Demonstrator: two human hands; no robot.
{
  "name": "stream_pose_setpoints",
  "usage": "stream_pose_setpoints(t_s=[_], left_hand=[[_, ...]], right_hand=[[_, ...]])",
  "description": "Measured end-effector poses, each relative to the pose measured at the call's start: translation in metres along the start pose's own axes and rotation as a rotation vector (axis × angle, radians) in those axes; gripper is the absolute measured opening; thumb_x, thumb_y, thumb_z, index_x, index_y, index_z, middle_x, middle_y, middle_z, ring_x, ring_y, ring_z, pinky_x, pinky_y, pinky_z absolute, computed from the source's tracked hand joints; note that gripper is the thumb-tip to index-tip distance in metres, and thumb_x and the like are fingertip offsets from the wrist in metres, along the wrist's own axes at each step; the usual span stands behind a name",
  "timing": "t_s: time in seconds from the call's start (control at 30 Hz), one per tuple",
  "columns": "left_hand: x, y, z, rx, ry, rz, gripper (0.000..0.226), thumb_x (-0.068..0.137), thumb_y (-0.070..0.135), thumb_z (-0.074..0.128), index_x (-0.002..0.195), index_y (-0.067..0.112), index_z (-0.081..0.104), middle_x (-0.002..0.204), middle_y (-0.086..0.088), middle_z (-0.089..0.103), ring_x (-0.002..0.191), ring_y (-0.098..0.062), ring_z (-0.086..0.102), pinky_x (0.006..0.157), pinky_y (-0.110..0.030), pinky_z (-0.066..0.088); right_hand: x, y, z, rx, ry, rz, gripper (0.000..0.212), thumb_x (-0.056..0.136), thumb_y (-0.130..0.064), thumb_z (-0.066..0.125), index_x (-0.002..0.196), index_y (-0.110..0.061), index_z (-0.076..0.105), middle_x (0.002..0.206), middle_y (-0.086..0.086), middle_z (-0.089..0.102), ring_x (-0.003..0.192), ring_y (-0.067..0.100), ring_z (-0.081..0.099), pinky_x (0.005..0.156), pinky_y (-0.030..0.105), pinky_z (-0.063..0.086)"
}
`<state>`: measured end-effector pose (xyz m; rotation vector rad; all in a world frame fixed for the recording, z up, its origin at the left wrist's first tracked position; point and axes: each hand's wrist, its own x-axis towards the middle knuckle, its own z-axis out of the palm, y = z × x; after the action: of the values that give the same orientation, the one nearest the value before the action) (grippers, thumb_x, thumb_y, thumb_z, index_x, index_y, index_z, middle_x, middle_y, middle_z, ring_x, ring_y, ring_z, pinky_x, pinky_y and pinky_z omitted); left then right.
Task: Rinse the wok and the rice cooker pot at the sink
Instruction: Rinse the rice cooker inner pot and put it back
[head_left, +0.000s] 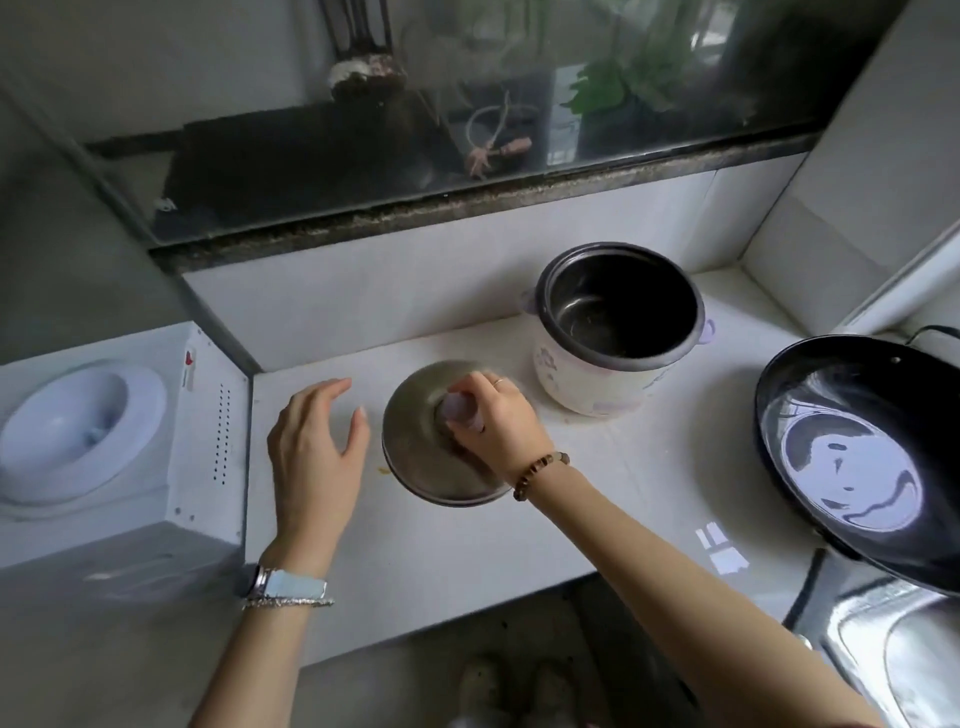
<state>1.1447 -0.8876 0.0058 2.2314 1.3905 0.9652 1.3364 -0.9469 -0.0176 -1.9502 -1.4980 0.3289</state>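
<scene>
The white rice cooker (571, 384) stands uncovered on the white counter (467, 561), its dark inner pot (618, 306) still inside. A metal lid (415, 441) rests on the counter just left of the cooker, and my right hand (493, 415) is closed around its knob. My left hand (317, 441) hovers left of the lid with fingers spread and nothing in it. A black wok (862, 457) with water in it sits at the right, partly over the steel sink (893, 649).
A white water dispenser top (104, 431) stands at the left, level with the counter edge. A window ledge (467, 208) and white tiled wall back the counter. A black cable (805, 587) runs down beside the sink. Feet show on the floor below.
</scene>
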Motion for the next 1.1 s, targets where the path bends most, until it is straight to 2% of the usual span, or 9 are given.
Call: stream_pose_setpoints(t_s=[0.13, 0.33, 0.5, 0.63, 0.77, 0.87, 0.93, 1.1], left_hand=[[-0.014, -0.014, -0.002, 0.017, -0.040, -0.040, 0.031, 0.092, 0.015, 0.060, 0.123, 0.012, 0.059, 0.124, -0.005, 0.061, 0.118, -0.025, 0.056, 0.100, -0.048, 0.044], [-0.023, -0.029, -0.002, 0.029, -0.081, -0.078, 0.031, 0.091, 0.014, 0.060, 0.123, 0.012, 0.059, 0.124, -0.005, 0.061, 0.118, -0.024, 0.056, 0.102, -0.045, 0.044], [-0.019, -0.033, 0.003, 0.051, -0.110, -0.102, 0.032, 0.092, 0.015, 0.060, 0.123, 0.014, 0.059, 0.126, -0.003, 0.061, 0.119, -0.022, 0.055, 0.102, -0.036, 0.038], [-0.014, -0.029, 0.008, 0.032, -0.121, -0.083, 0.031, 0.091, 0.013, 0.060, 0.122, 0.013, 0.060, 0.124, -0.005, 0.061, 0.117, -0.024, 0.056, 0.102, -0.045, 0.044], [-0.006, -0.023, 0.017, 0.014, -0.144, -0.071, 0.029, 0.091, 0.013, 0.060, 0.120, 0.014, 0.061, 0.123, -0.005, 0.061, 0.116, -0.024, 0.057, 0.102, -0.042, 0.042], [0.004, -0.012, 0.026, -0.013, -0.163, -0.062, 0.028, 0.092, 0.012, 0.059, 0.120, 0.014, 0.061, 0.123, -0.003, 0.060, 0.117, -0.022, 0.055, 0.101, -0.032, 0.036], [0.014, 0.000, 0.033, -0.031, -0.174, -0.043, 0.028, 0.092, 0.013, 0.059, 0.120, 0.014, 0.061, 0.123, -0.004, 0.060, 0.116, -0.022, 0.055, 0.100, -0.030, 0.033], [0.050, 0.043, 0.057, -0.079, -0.178, 0.047, 0.026, 0.093, 0.014, 0.057, 0.118, 0.013, 0.062, 0.119, -0.006, 0.062, 0.114, -0.024, 0.056, 0.100, -0.034, 0.038]], right_hand=[[-0.017, 0.006, 0.034, -0.056, -0.157, 0.064, 0.026, 0.083, -0.024, 0.061, 0.107, -0.015, 0.059, 0.101, 0.007, 0.062, 0.092, 0.024, 0.057, 0.071, 0.027, 0.043], [-0.037, 0.015, 0.067, -0.122, -0.299, 0.112, 0.030, 0.084, -0.023, 0.057, 0.113, -0.014, 0.055, 0.102, 0.008, 0.062, 0.092, 0.026, 0.058, 0.069, 0.030, 0.044], [-0.042, 0.023, 0.082, -0.125, -0.338, 0.148, 0.028, 0.084, -0.022, 0.055, 0.111, -0.015, 0.054, 0.103, 0.006, 0.061, 0.095, 0.024, 0.057, 0.073, 0.032, 0.048], [-0.042, 0.030, 0.086, -0.116, -0.346, 0.158, 0.031, 0.082, -0.021, 0.060, 0.112, -0.016, 0.054, 0.105, 0.004, 0.061, 0.097, 0.022, 0.056, 0.076, 0.033, 0.051], [-0.042, 0.036, 0.088, -0.118, -0.340, 0.146, 0.033, 0.083, -0.027, 0.062, 0.114, -0.018, 0.053, 0.108, 0.002, 0.061, 0.100, 0.021, 0.056, 0.079, 0.035, 0.052], [-0.039, 0.039, 0.082, -0.130, -0.311, 0.143, 0.038, 0.083, -0.037, 0.060, 0.117, -0.023, 0.053, 0.110, 0.000, 0.061, 0.102, 0.020, 0.056, 0.080, 0.037, 0.053], [-0.031, 0.041, 0.070, -0.120, -0.232, 0.156, 0.038, 0.085, -0.040, 0.060, 0.118, -0.023, 0.054, 0.112, -0.001, 0.060, 0.102, 0.020, 0.057, 0.080, 0.037, 0.053], [-0.007, 0.044, 0.000, -0.050, 0.061, 0.083, 0.035, 0.090, -0.038, 0.059, 0.120, -0.020, 0.055, 0.115, 0.001, 0.061, 0.102, 0.016, 0.057, 0.081, 0.028, 0.051]])
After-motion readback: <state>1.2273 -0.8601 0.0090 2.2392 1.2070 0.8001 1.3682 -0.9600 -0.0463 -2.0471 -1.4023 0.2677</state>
